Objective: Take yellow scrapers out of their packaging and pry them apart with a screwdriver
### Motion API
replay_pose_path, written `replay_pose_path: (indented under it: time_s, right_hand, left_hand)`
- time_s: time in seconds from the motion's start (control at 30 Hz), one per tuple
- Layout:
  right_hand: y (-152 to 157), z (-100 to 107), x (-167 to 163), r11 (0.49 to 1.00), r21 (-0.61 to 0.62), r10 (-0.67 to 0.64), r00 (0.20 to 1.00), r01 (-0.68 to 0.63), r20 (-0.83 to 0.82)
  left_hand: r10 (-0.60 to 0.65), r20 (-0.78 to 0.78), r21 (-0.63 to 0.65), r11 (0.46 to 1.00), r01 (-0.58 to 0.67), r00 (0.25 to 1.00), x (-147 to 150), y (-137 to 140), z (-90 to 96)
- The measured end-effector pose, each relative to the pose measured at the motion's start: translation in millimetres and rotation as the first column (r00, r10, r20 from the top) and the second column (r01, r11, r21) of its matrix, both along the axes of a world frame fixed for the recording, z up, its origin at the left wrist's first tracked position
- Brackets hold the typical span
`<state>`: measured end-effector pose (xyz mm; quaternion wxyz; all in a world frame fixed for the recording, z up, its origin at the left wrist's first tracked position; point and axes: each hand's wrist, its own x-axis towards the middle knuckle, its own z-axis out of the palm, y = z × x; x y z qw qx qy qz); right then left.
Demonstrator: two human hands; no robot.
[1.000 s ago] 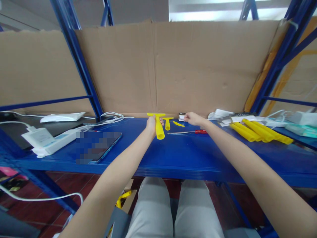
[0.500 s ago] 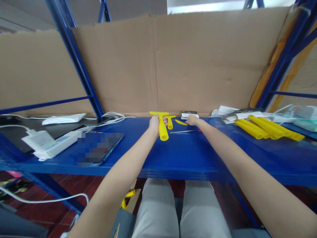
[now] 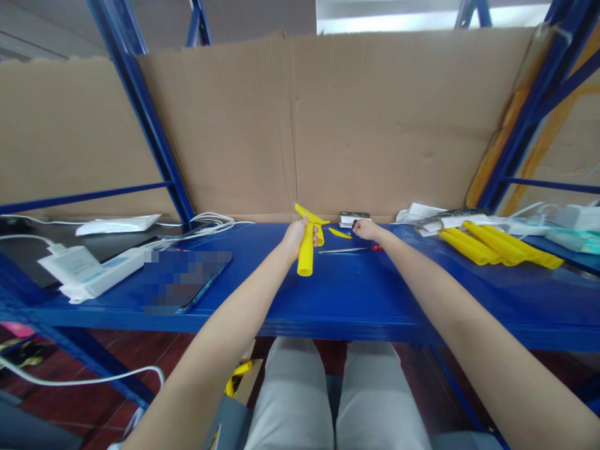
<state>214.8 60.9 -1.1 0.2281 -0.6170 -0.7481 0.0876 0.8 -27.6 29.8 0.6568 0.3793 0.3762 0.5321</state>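
My left hand [image 3: 294, 237] is closed round a yellow T-shaped handle [image 3: 305, 253], whose hollow round end points towards me and whose crosspiece is tilted. Just behind it a second yellow T-shaped piece [image 3: 320, 236] is partly hidden by the hand and the first handle. My right hand [image 3: 367, 230] is low over the blue shelf, fingers pinched together; what they hold, if anything, is too small to name. Left of those fingertips lies a flat, curved yellow piece [image 3: 340, 233]. A screwdriver [image 3: 377, 248] with a red grip lies in front of the right hand.
A small black-and-white box [image 3: 354, 217] sits behind the right hand. Several yellow tubes [image 3: 497, 244] lie at the right. At the left are a tablet [image 3: 192, 281], a white power strip [image 3: 107, 272] and coiled white cables [image 3: 213, 220]. Cardboard [image 3: 375, 125] walls the back.
The T-shaped handle in my left hand has turned, so its crosspiece slants and its round end has swung slightly left. My right hand stays near the box, fingers still together.
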Motion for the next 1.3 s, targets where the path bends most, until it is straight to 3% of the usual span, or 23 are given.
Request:
replay_pose_path:
  time_s: [0.1,0.23,0.47,0.63,0.87,1.3]
  right_hand:
    - [-9,5,-1,0.999,0.003,-0.032,0.996,0.032,0.079]
    - [-26,11,3,1.0,0.002,-0.027,0.988,0.027,0.153]
    - [-51,5,27,0.992,-0.028,0.128,0.95,-0.125,0.286]
    - [-43,-3,20,0.987,0.011,0.147,0.939,-0.158,0.31]
    - [-34,-6,-1,0.993,-0.097,0.092,0.928,-0.061,0.362]
    - [-19,-13,2,0.995,-0.076,0.094,0.913,-0.07,0.396]
  left_hand:
    - [-0.033,-0.1,0.047,0.998,0.038,0.994,2,-3,-0.4]
    - [0.025,-0.302,0.207,0.978,0.04,0.953,3,-7,-1.4]
    - [0.171,-0.552,0.419,0.903,0.094,0.816,4,-12,-1.6]
    - [0.193,-0.579,0.437,0.893,0.102,0.792,4,-11,-2.4]
    - [0.179,-0.585,0.439,0.89,0.124,0.791,2,-9,-4.9]
    - [0.175,-0.599,0.441,0.886,0.14,0.781,2,-9,-5.8]
